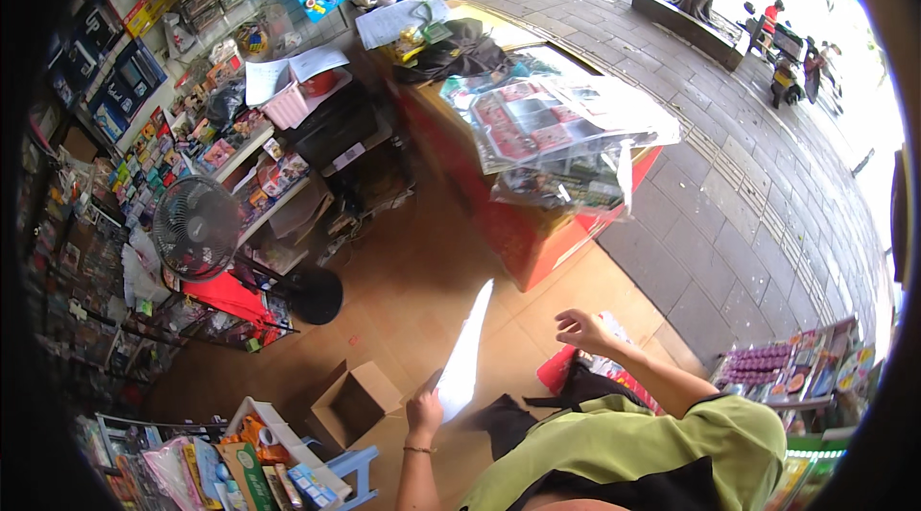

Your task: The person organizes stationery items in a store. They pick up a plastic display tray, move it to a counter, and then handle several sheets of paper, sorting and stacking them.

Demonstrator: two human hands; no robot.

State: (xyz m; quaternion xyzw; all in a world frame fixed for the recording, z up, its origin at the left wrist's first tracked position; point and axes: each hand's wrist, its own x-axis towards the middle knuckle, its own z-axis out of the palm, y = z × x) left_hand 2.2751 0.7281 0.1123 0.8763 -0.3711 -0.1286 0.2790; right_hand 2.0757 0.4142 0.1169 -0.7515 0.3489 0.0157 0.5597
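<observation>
My left hand [424, 410] grips a white sheet, apparently paper [464, 360], by its lower end. The sheet is seen nearly edge-on and points away from me, above the tiled floor. My right hand [584, 331] hangs in the air to the right of it, fingers loosely bent and apart, with nothing in them. Below that hand is a red and white printed item [554, 368], partly hidden by my arm and dark clothing. Ahead stands a red-sided counter [554, 252] topped with clear plastic packages [532, 122].
An open cardboard box [356, 403] sits on the floor near a crate [277, 432] of packaged goods. Left of me are a black standing fan [198, 230] and crowded shelves [162, 158]. A display rack [777, 367] stands at right, beside the paved walkway [727, 223].
</observation>
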